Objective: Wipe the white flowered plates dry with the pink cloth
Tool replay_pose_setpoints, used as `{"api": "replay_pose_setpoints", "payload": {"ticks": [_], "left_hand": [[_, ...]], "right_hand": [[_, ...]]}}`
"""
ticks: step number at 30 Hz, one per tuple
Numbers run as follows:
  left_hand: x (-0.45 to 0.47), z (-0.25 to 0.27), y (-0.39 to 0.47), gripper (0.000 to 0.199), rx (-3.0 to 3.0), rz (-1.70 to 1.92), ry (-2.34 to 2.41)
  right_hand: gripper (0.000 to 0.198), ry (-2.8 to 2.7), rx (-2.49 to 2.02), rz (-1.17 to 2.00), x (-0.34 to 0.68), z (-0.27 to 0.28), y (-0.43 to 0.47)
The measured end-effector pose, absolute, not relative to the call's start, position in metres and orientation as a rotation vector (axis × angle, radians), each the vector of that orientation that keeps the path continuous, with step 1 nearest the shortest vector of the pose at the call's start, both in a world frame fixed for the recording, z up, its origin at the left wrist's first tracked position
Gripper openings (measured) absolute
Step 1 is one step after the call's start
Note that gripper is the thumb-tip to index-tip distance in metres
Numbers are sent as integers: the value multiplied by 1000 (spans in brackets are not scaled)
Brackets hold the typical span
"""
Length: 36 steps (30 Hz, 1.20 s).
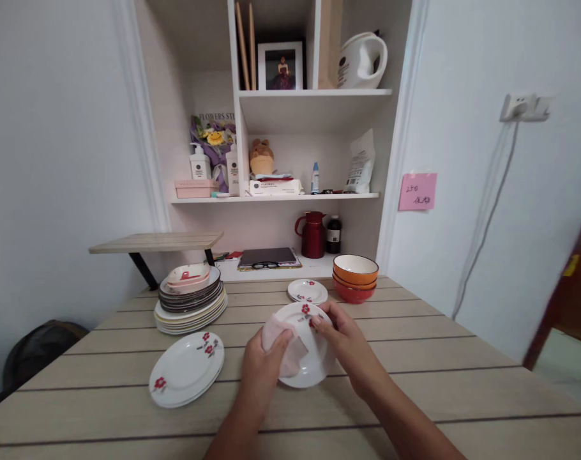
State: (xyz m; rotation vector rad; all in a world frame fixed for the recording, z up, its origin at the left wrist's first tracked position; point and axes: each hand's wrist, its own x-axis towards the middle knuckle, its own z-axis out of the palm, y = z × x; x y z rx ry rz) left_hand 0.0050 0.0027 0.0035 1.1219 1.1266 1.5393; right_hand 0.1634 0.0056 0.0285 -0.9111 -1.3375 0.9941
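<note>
A white plate with red flowers is held tilted over the middle of the table. My right hand grips its right rim, thumb on the upper face. Against the plate's left side, my left hand is closed on a pale pink cloth, which covers part of the face. To the left lie flowered white plates, one on another. Just behind the held plate are small flowered plates. Part of my right hand's fingers is hidden under the rim.
Stacked plates with small dishes on top stand at left, near a raised wooden shelf. Orange and red bowls are stacked back right. Behind are a laptop, glasses, a red jug and a dark bottle.
</note>
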Motion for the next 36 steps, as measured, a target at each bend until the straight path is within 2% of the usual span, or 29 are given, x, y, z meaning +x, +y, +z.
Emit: {"api": "replay_pose_setpoints", "payload": {"ticks": [3, 12, 18, 24, 27, 36], "left_hand": [[2, 5, 4, 36, 1290, 1500, 1167], [2, 11, -3, 23, 1526, 1429, 1217], [-4, 9, 0, 30, 1484, 1368, 1102], [-1, 9, 4, 45, 1217, 1447, 1070], [5, 8, 2, 53, 1106, 1456, 1015], [13, 4, -5, 55, 1111, 1476, 1054]], "right_hand": [[20, -1477, -926, 838, 169, 31, 6], [15, -1792, -1020, 671, 171, 41, -2], [18, -1711, -961, 754, 168, 34, -1], [22, -1277, -857, 1074, 151, 18, 2], [26, -1080, -803, 1133, 147, 17, 4], [36, -823, -687, 1244, 143, 19, 3]]}}
